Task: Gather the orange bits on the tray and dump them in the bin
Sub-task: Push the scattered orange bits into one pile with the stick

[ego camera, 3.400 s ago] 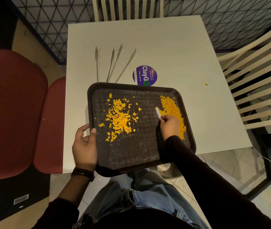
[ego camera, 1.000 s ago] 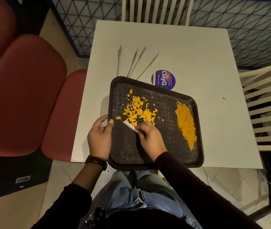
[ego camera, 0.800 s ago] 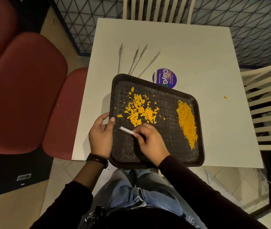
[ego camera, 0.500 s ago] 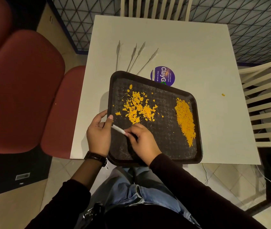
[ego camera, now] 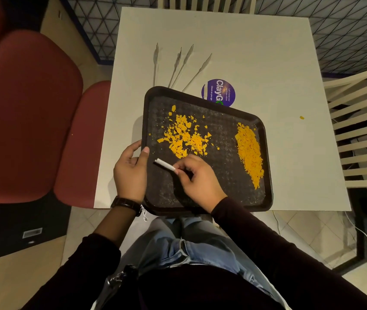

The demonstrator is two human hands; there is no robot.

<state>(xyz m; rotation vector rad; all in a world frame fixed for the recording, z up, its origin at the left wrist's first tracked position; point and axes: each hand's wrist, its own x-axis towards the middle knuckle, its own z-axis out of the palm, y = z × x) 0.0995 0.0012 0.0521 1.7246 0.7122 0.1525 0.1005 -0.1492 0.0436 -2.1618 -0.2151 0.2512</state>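
The tray (ego camera: 220, 135) is being steadied on the worktop (ego camera: 234, 41) by the left hand (ego camera: 131, 168), whose thumb is being pressed over the left rim while the fingers are being curled round its outer side. A short white stick (ego camera: 165, 164) is being pinched in the fingertips of the right hand (ego camera: 200, 177), with its free end being pointed toward the left rim, just on the near side of the loose orange bits (ego camera: 184, 137). These bits are lying scattered across the left half of the tray, while a tighter heap (ego camera: 249, 153) is lying along the right rim, well apart from them.

Spillage is being judged the main risk. If the stick is being swept too briskly, light flakes are likely to be flicked over the low rim onto the worktop, where one stray bit (ego camera: 301, 117) is already lying to the right of the tray. The heap is being crowded against the right rim and is liable to be pushed over it as more is being added. The tray's near edge is sitting about at the worktop's near edge, so a slackened grip may be letting it tip toward the lap. No bin is being shown, so the carry cannot be judged.
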